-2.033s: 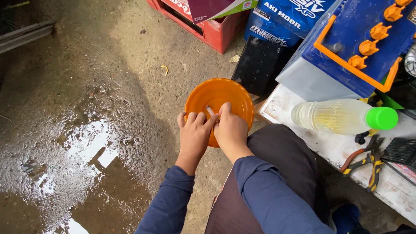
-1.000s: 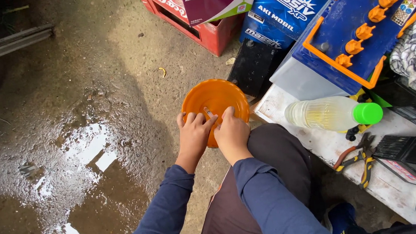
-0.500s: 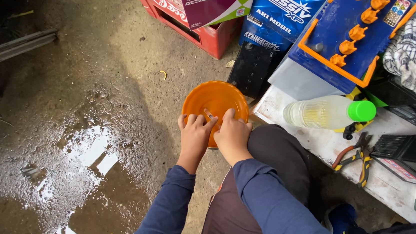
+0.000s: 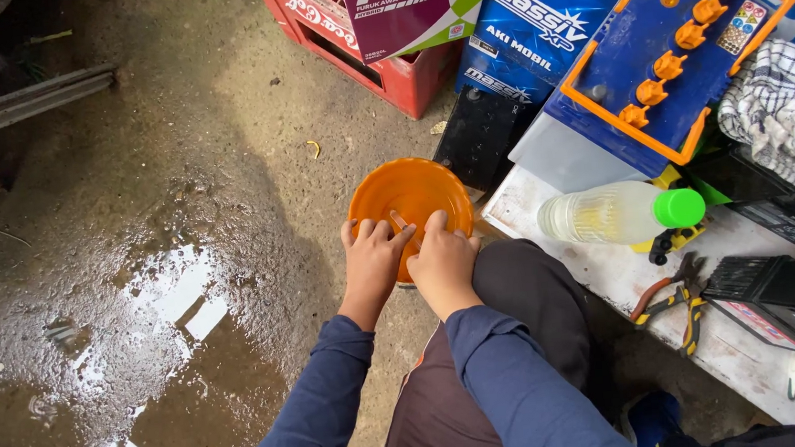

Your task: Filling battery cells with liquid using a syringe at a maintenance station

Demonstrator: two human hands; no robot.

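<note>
**Small part held over orange bowl; work in hand, not finished**

Both hands are together above the orange bowl [image 4: 410, 198], which sits on the wet concrete floor [image 4: 125, 180] just ahead of the person's knee. The left hand [image 4: 372, 259] and right hand [image 4: 444, 258] pinch a small pale piece [image 4: 401, 221] between their fingertips; what the piece is cannot be told. By my judgement the handling is mid-course: piece not set down, bowl not moved.

Clearances: the white bench [image 4: 613, 276] with its plastic bottle [image 4: 612, 214] and pliers [image 4: 678, 309] stands close on the right. A black slab [image 4: 481, 135] and red crate [image 4: 383, 62] crowd the far side. Open floor and a puddle [image 4: 166, 311] lie to the left
</note>
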